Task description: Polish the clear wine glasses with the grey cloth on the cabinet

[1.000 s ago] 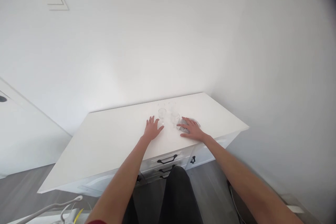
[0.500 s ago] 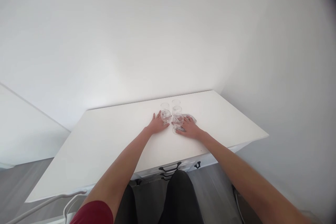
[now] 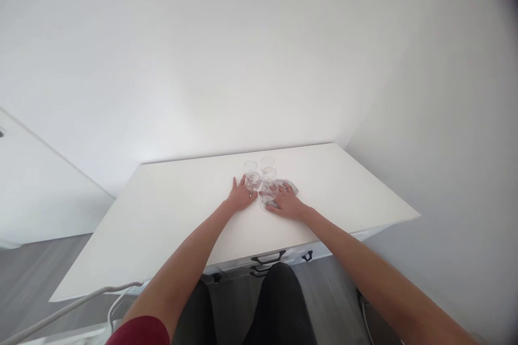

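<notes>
Several clear stemmed glasses stand close together on a white tabletop (image 3: 182, 205). My left hand (image 3: 241, 197) lies against the left side of the near left glass (image 3: 253, 181), fingers spread and thumb pointing toward its stem. At the near right glass (image 3: 270, 189), my right hand (image 3: 290, 202) has its thumb by the foot and its fingers over a crumpled grey cloth (image 3: 292, 187). The cloth shows beyond the fingers and beside the thumb. Behind these stand a back left glass (image 3: 250, 165), a middle right glass (image 3: 268, 173) and a back right glass (image 3: 267, 161).
A white wall (image 3: 251, 64) runs along the table's back edge. Dark drawer handles (image 3: 268, 257) stick out below the front edge, near my knees. A pale curved bar (image 3: 81, 302) is at lower left, beside the table's near left corner.
Both hands and the whole group of glasses have slid a little left across the tabletop, with the cloth moving along under my right hand. The view has also shifted slightly.
</notes>
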`<move>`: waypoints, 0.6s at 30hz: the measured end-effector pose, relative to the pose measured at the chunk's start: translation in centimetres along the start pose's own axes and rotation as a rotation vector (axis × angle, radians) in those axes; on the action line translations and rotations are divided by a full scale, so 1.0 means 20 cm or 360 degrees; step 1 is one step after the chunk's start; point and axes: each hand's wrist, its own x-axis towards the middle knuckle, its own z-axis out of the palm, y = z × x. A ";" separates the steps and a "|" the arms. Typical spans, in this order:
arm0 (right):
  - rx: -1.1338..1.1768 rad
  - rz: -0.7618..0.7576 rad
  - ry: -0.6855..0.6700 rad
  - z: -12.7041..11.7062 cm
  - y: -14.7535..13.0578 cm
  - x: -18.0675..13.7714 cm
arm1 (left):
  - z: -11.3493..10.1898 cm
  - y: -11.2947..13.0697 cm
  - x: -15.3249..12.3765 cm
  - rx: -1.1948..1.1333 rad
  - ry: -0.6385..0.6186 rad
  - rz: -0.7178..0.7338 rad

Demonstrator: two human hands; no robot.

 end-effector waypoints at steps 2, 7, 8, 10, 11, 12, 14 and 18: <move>0.0021 -0.0059 0.0009 0.04 -0.12 0.08 | -0.01 -0.07 -0.13 0.0027 0.0039 -0.0123; 0.0083 -0.0224 -0.0011 0.15 -0.46 0.30 | -0.06 -0.26 -0.51 0.0113 0.0136 -0.0442; 0.0093 -0.0261 -0.0025 0.17 -0.53 0.34 | -0.08 -0.30 -0.59 0.0129 0.0151 -0.0501; 0.0111 -0.0335 -0.0056 0.20 -0.67 0.42 | -0.11 -0.38 -0.75 0.0155 0.0178 -0.0606; 0.0119 -0.0372 -0.0071 0.22 -0.74 0.46 | -0.12 -0.42 -0.82 0.0164 0.0191 -0.0651; 0.0125 -0.0406 -0.0084 0.23 -0.81 0.50 | -0.14 -0.46 -0.89 0.0172 0.0200 -0.0694; 0.0131 -0.0465 -0.0101 0.26 -0.95 0.57 | -0.18 -0.56 -1.02 0.0185 0.0204 -0.0773; 0.0160 -0.0505 -0.0159 0.29 -1.21 0.69 | -0.28 -0.74 -1.23 0.0196 0.0194 -0.0866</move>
